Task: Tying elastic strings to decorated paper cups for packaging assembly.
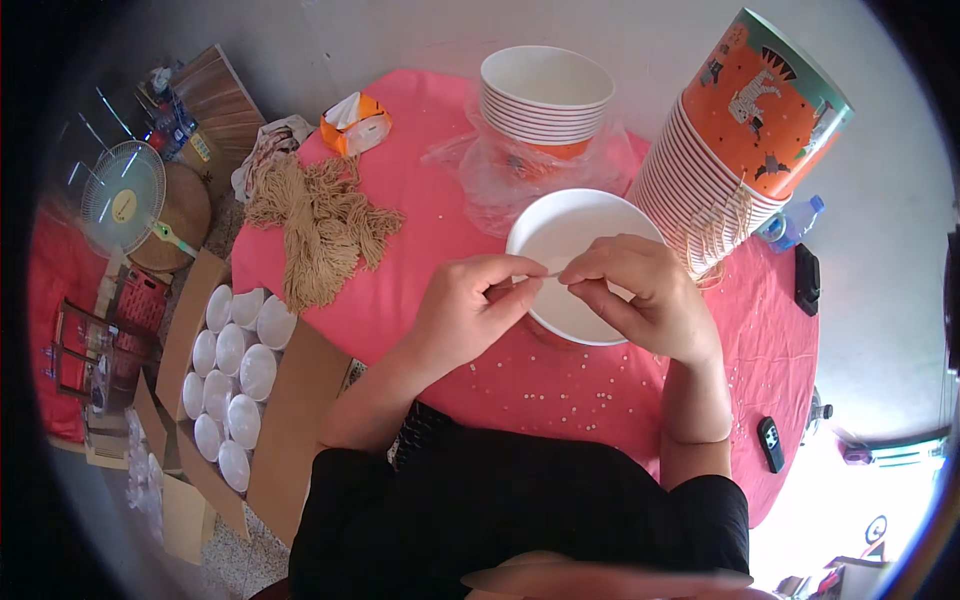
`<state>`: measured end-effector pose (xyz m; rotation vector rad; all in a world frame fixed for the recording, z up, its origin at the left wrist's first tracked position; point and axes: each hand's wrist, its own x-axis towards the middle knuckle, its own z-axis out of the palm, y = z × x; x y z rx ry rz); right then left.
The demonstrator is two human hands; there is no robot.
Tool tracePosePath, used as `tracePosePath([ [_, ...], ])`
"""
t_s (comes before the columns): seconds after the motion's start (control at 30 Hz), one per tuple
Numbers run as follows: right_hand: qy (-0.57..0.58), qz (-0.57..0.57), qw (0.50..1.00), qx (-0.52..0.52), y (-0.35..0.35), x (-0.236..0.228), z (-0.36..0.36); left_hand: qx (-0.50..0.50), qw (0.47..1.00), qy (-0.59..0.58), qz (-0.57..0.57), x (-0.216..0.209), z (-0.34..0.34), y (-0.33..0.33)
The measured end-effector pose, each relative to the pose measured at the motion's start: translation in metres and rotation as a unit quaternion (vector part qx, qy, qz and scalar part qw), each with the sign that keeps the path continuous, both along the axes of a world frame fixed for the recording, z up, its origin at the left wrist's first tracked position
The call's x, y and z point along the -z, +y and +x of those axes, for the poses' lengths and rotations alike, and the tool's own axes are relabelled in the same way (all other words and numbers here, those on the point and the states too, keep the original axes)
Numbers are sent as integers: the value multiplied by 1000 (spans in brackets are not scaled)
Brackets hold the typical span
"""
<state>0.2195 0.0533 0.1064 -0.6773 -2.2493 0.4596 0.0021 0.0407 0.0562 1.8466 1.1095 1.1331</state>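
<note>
My left hand (465, 308) and my right hand (645, 292) meet over the mouth of a white-lined paper bucket (532, 222). Thumb and forefinger are pinched together on both. Between the fingertips runs a thin pale strand (553, 274), like a piece of cord, too small to make out fully. The bucket stands upright in front of me, partly covered by my right hand. To its right leans a tall nested stack of orange and green paper buckets (765, 110), with tan cords (722, 230) hanging on its near side. Tan cords lie in a heap (315, 225) at the left.
Behind the bucket, more nested buckets (548, 80) stand in clear plastic. Small white bits (560, 397) dot the pink tablecloth (430, 130). A remote (770, 443) and a bottle (795, 222) are at the right. Left, a carton (285, 440) holds white cups (258, 372); a fan (124, 200) stands beyond.
</note>
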Motion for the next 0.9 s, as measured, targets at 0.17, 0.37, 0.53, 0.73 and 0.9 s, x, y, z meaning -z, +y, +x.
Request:
tracePosePath([
  [0.17,67,-17,997,-24,4,2,-9,39,999,-15,34,-3,3,0],
  [0.37,99,-110,988,-43,1,2,-11,31,996,-32,83,-1,7,1],
  [0.53,118,-167,979,-1,0,3,-11,55,995,-13,79,3,4,1],
  [0.73,53,74,993,74,24,18,-14,92,984,-131,-84,14,-14,16],
  [0.9,25,135,990,44,14,11,-18,110,935,-258,-217,17,-19,17],
])
